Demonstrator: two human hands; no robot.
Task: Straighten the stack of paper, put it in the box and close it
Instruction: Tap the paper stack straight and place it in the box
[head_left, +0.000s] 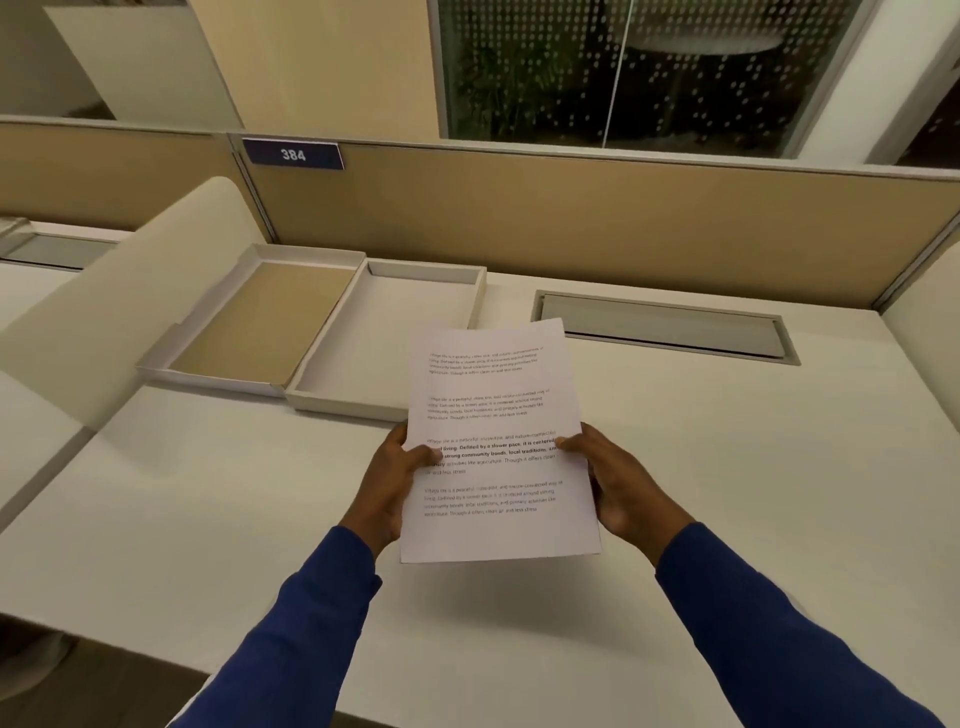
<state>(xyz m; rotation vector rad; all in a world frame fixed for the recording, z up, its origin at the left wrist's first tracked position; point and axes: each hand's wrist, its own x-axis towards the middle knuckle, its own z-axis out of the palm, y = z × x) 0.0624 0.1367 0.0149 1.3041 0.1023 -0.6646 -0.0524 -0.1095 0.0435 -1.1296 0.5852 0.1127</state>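
Observation:
A stack of printed white paper (493, 415) is held upright above the desk, its edges lined up. My left hand (392, 478) grips its left edge, thumb on the front sheet. My right hand (618, 483) grips the right edge the same way. Behind the paper lies the open white box base (363, 364), empty, its near right corner hidden by the sheets. The box lid (249, 325) lies upside down beside it on the left, touching it, with a tan inside.
The white desk (727, 467) ends at a tan partition (623, 228) carrying a number plate (292, 154). A grey cable hatch (665, 327) sits in the desk at the back right. A curved white divider (130, 306) rises on the left.

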